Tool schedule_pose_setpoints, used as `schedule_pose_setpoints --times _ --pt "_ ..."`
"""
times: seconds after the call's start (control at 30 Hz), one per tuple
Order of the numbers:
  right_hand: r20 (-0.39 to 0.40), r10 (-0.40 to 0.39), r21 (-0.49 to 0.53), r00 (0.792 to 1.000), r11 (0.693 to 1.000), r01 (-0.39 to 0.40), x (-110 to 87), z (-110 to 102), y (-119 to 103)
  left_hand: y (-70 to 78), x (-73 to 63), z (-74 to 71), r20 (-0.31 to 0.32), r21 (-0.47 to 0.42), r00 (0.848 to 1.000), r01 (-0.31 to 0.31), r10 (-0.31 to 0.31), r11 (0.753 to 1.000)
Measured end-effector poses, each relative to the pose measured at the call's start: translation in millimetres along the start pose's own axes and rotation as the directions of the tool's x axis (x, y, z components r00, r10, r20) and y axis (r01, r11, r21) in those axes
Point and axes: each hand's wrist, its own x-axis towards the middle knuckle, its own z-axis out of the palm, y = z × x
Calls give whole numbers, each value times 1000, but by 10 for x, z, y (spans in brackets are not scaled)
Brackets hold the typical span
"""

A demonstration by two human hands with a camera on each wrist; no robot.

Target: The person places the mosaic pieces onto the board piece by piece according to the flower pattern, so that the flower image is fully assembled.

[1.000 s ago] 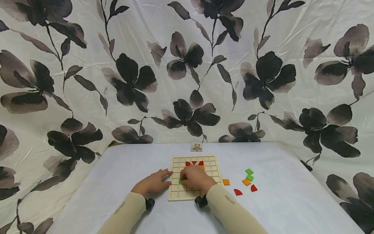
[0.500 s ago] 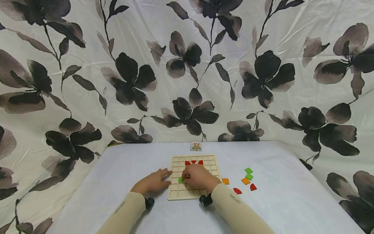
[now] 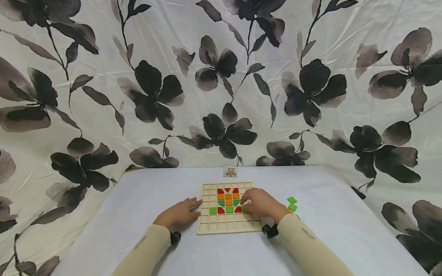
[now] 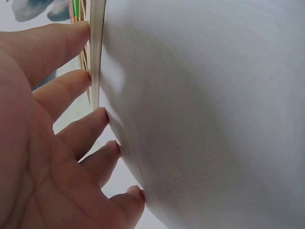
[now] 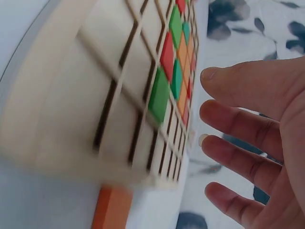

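Observation:
A wooden grid board (image 3: 210, 226) lies on the table with coloured tiles set in its cells. Orange squares (image 3: 228, 196) fill a row under red pieces at the top; lower down sit dark green pieces, green squares (image 3: 213, 210) and a red quarter-round tile (image 3: 221, 210). My left hand (image 3: 178, 213) rests at the board's left edge, thumb and index fingertip touching its side in the left wrist view. Over the right part of the board hovers my right hand (image 3: 263, 203). Its fingers are loosely spread and hold nothing in the right wrist view.
Loose green tiles (image 3: 292, 200) lie to the right of the board, partly beside my right forearm. An orange tile (image 5: 112, 207) shows by the board's edge in the right wrist view. A small pattern card (image 3: 230, 171) stands behind the board. Flowered cloth (image 3: 221, 76) hangs behind the table.
My right hand has let go of the red quarter-round tile in the board and moved right, uncovering the middle tiles. The left hand has stayed at the board's edge.

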Motion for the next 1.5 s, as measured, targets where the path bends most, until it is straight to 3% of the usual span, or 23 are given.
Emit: schedule_pose_setpoints --times 0.4,0.6,0.97,1.5 --pt "-3 142 10 990 990 -142 -320 -173 374 -2 16 -3 6 -13 1000 11 -11 1000" --pt "-3 174 -3 985 985 -174 -484 -267 545 1 26 -17 10 -26 1000 13 -13 1000" --pt "7 301 51 954 952 -301 -723 -313 938 -5 26 -11 6 -33 1000 8 -8 999" --pt "19 249 -11 968 969 -248 -844 -268 1137 -22 28 -2 5 -20 1000 7 -6 1000"
